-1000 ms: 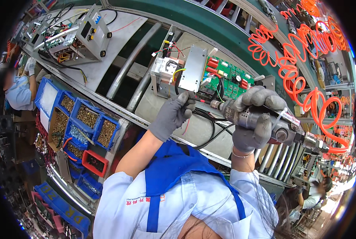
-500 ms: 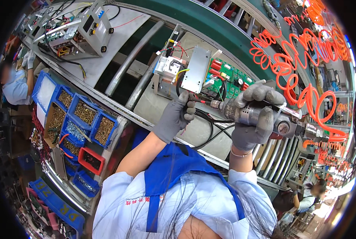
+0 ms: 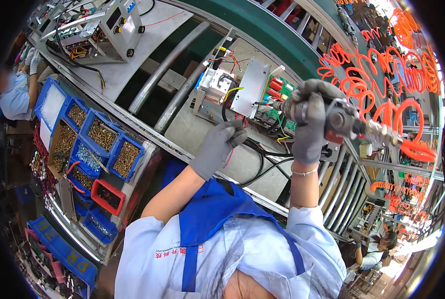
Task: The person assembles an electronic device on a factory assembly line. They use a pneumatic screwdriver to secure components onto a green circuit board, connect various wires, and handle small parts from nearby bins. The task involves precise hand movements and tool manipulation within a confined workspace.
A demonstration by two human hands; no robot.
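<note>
In gloved fingers my right hand [image 3: 309,127] grips an air screwdriver [image 3: 338,121], blurred at its rear. Its thin bit [image 3: 263,103] points left, over the right edge of a bare metal plate [image 3: 251,85]; contact cannot be made out. My left hand [image 3: 216,148], also gloved, is closed just in front of that plate, fingertips pinched together; what they hold is mostly hidden. A thin red wire [image 3: 229,158] hangs beside this hand. The plate belongs to an open electrical assembly with a green circuit board [image 3: 285,88] and a white block [image 3: 215,82].
Orange coiled air hoses [image 3: 406,112] hang at the right. Blue bins of screws [image 3: 101,135] and a red bin [image 3: 108,197] stand at the left. Another open metal unit [image 3: 118,32] sits far left. Black cables [image 3: 262,167] lie before the assembly. Co-workers are at both sides.
The screwdriver has moved away from my left fingertips, up and leftward to the plate's right edge, and its rear has swung. My left hand has shifted slightly right and down.
</note>
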